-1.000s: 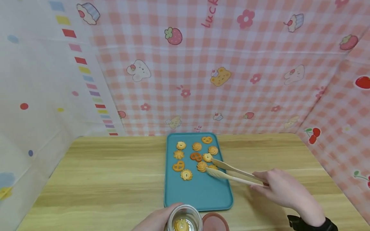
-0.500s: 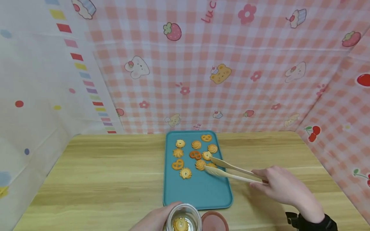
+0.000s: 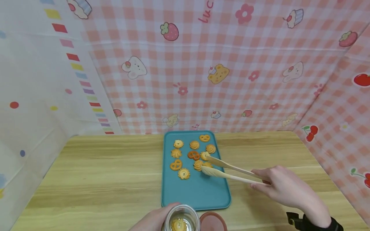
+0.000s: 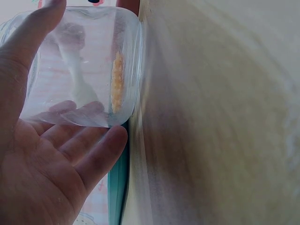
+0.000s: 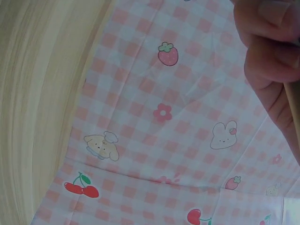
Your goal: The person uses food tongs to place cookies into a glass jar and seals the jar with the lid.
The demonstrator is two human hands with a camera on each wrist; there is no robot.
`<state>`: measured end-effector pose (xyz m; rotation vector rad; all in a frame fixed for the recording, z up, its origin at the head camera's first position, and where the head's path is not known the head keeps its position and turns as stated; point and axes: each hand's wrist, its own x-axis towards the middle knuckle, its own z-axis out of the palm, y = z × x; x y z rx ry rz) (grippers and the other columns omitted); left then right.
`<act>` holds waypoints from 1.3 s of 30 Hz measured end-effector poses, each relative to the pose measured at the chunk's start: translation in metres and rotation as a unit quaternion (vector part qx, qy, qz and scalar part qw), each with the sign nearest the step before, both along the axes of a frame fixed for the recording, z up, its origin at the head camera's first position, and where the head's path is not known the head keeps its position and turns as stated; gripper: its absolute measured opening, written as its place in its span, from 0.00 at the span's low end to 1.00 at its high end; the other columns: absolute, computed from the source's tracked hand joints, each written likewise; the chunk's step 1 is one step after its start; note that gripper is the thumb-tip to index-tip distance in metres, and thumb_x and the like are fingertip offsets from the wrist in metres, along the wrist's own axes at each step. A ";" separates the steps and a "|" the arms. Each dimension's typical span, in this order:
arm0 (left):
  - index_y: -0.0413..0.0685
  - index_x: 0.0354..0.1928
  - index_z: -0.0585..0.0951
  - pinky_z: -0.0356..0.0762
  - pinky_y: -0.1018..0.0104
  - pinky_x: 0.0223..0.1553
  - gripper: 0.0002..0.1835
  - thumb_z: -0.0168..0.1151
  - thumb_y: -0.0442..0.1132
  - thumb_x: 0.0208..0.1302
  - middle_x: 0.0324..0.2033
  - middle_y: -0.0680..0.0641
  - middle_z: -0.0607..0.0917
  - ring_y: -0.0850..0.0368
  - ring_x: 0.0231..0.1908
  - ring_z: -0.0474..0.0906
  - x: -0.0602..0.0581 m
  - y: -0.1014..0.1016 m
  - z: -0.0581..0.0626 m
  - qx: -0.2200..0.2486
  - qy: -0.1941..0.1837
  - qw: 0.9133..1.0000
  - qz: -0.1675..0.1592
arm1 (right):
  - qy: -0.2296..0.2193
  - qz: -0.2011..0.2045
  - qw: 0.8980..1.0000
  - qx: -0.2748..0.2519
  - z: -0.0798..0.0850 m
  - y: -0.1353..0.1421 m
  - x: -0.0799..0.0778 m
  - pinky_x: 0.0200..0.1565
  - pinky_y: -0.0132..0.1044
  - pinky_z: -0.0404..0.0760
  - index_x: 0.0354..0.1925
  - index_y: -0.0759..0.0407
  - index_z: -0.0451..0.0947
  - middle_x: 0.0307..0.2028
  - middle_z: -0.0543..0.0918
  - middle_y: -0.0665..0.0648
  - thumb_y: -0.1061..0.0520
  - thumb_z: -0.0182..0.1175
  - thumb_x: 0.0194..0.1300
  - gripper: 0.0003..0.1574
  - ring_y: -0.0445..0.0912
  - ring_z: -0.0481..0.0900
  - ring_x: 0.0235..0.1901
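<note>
My left hand point(image 3: 154, 218) holds a clear glass jar point(image 4: 96, 65) at the tray's near edge, fingers and thumb around its sides. One round golden cookie point(image 4: 117, 82) lies on the jar's bottom. In the head view my right hand point(image 3: 284, 186) grips light-coloured tongs point(image 3: 218, 173) from the right. Their tips are spread over the tray's right side, one at a ring-shaped cookie point(image 3: 204, 156), the other at a swirl cookie point(image 3: 198, 165). Between the tips, a golden cookie point(image 3: 208, 165) is partly hidden. The right wrist view shows only curled fingers point(image 5: 269, 56) and part of the handle.
The teal tray point(image 3: 196, 194) bears several cookies and pretzels, among them a dark pretzel point(image 3: 193, 155) left of the tongs. A reddish-brown round lid point(image 3: 213, 222) lies right of the jar. Patterned cloth point(image 3: 185, 64) walls in the wooden table point(image 3: 110, 179).
The tong tips have edged slightly left, further over the cookies. The head view has shifted a little. My left hand keeps the jar in the same place.
</note>
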<state>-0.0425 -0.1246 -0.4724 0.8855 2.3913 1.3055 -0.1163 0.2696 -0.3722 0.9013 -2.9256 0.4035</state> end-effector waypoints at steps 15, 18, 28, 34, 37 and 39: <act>0.57 0.66 0.68 0.75 0.61 0.47 0.38 0.68 0.58 0.54 0.51 0.58 0.80 0.64 0.49 0.76 0.002 -0.001 -0.002 -0.002 0.009 1.000 0.001 | 0.041 0.085 0.993 -0.074 0.015 -0.006 0.017 0.18 0.16 0.52 0.48 0.49 0.84 0.17 0.56 0.32 0.44 0.66 0.60 0.20 0.25 0.50 0.17; 0.55 0.66 0.68 0.75 0.60 0.47 0.38 0.68 0.58 0.54 0.52 0.58 0.80 0.63 0.50 0.76 0.002 -0.001 -0.002 -0.006 0.025 1.000 0.004 | 0.044 0.098 0.991 -0.085 0.018 -0.007 0.019 0.19 0.15 0.54 0.48 0.51 0.84 0.18 0.58 0.32 0.45 0.67 0.59 0.20 0.25 0.52 0.17; 0.57 0.67 0.67 0.75 0.60 0.49 0.39 0.68 0.59 0.54 0.53 0.58 0.79 0.63 0.51 0.75 0.001 0.000 -0.003 0.003 0.043 0.999 0.002 | 0.048 0.142 0.983 -0.104 0.024 -0.008 0.025 0.21 0.14 0.57 0.49 0.45 0.81 0.20 0.60 0.32 0.49 0.69 0.56 0.20 0.24 0.55 0.19; 0.59 0.67 0.67 0.75 0.61 0.48 0.38 0.67 0.59 0.55 0.52 0.58 0.79 0.64 0.50 0.76 0.002 0.001 -0.004 0.010 0.049 0.999 -0.001 | 0.044 0.167 0.978 -0.112 0.028 -0.010 0.031 0.23 0.13 0.59 0.50 0.46 0.81 0.20 0.60 0.34 0.50 0.70 0.56 0.22 0.24 0.54 0.20; 0.59 0.68 0.66 0.74 0.61 0.49 0.39 0.67 0.59 0.55 0.53 0.58 0.79 0.63 0.50 0.76 0.002 0.001 -0.005 0.012 0.050 0.999 -0.001 | 0.047 0.173 0.978 -0.108 0.030 -0.011 0.035 0.24 0.13 0.59 0.50 0.43 0.80 0.21 0.61 0.33 0.50 0.70 0.56 0.22 0.24 0.55 0.20; 0.59 0.68 0.66 0.74 0.60 0.49 0.39 0.67 0.58 0.55 0.53 0.58 0.79 0.62 0.51 0.76 0.002 0.001 -0.005 0.015 0.051 0.999 -0.002 | 0.041 0.167 0.980 -0.100 0.032 -0.011 0.038 0.24 0.13 0.59 0.50 0.42 0.79 0.22 0.62 0.32 0.49 0.69 0.56 0.21 0.24 0.57 0.20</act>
